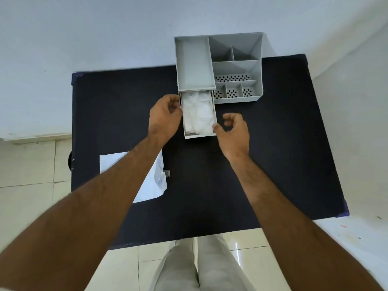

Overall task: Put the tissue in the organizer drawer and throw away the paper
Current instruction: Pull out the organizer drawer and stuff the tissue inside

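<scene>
A grey organizer (235, 66) stands at the far side of the dark table (262, 164). Its drawer (199, 135) is pulled out toward me, and white tissue (197, 114) lies inside it. My left hand (164, 116) rests against the drawer's left wall with fingers curled and nothing in them. My right hand (233, 131) is at the drawer's front right corner, thumb touching the rim, fingers loosely curled and holding nothing. A white sheet of paper (151, 185) lies flat on the table's left side, partly hidden under my left forearm.
The organizer has a long tray on top and several small perforated compartments (233, 93) on its right. A white wall rises behind the table. Tiled floor (27, 185) shows to the left and below, with my legs at the table's near edge.
</scene>
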